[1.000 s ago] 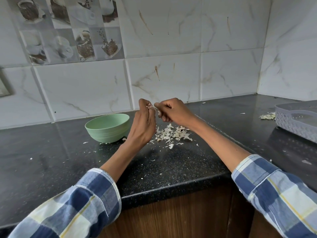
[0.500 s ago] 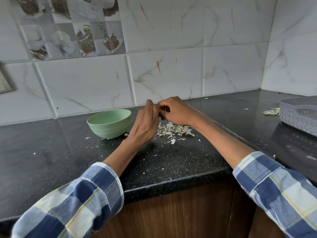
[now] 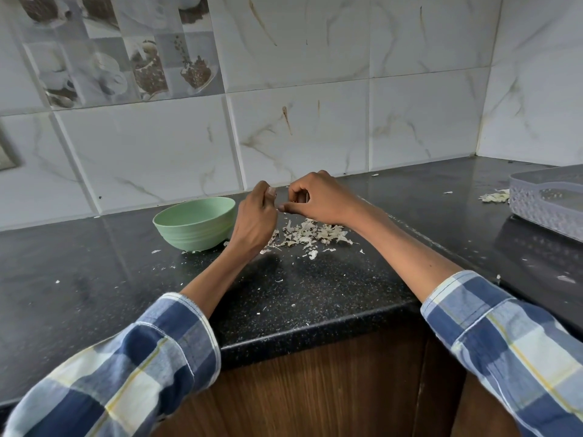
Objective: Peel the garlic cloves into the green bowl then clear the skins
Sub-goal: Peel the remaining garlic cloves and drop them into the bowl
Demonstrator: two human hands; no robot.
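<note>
From my station I saw the person wore a long-sleeved checked shirt. The left sleeve (image 3: pixel 135 370) and the right sleeve (image 3: pixel 511 345) showed broad squares of navy, mid blue and cream, crossed by thin yellow lines. Each cuff carried pale stitching along its hem and was pushed up, leaving forearms, wrists and hands bare.

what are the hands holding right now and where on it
Both hands, left hand and right hand, have curled fingers meeting above the skins. Something small seems pinched at the fingertips, but it cannot be told what.
</note>
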